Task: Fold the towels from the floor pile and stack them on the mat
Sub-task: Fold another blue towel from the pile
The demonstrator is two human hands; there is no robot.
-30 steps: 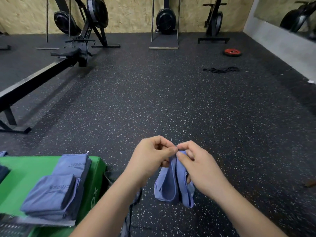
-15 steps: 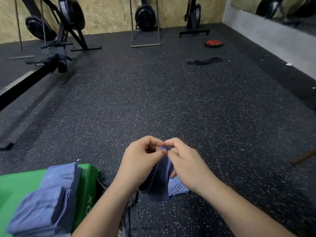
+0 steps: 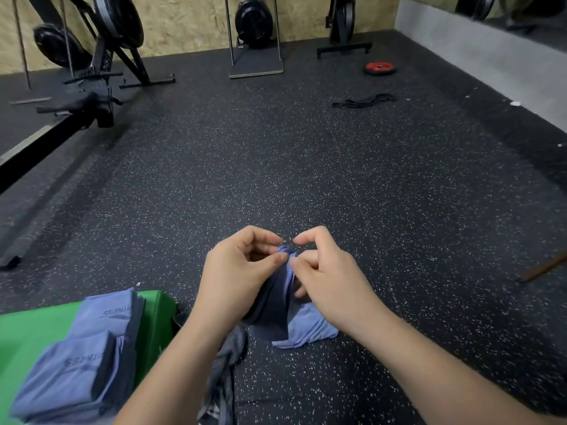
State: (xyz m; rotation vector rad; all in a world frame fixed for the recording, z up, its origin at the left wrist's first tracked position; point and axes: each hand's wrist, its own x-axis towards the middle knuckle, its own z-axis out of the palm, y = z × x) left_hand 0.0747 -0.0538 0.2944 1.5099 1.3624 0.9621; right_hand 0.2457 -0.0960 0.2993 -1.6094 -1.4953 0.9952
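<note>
A blue towel [image 3: 302, 328] hangs in front of me, its lower end on the speckled floor. My left hand [image 3: 242, 277] pinches its top edge between thumb and fingers. Right beside it, my right hand [image 3: 329, 283] has its thumb against the same edge, index finger raised and curled above it. On the green mat [image 3: 27, 335] at the lower left lie two stacks of folded blue towels, one at the front [image 3: 70, 384] and one behind it [image 3: 110, 314]. Grey cloth [image 3: 227, 363] lies on the floor under my left forearm.
A rowing machine rail [image 3: 46, 139] runs along the left. Exercise machines [image 3: 256, 35] stand at the far wall. A red weight plate [image 3: 379, 68] and a black band [image 3: 363, 101] lie on the floor far right. A brown stick [image 3: 543, 268] pokes in at the right edge.
The towel's lower end has dropped onto the floor and the part between my hands has turned its dark side toward me. My right index finger has lifted off the edge.
</note>
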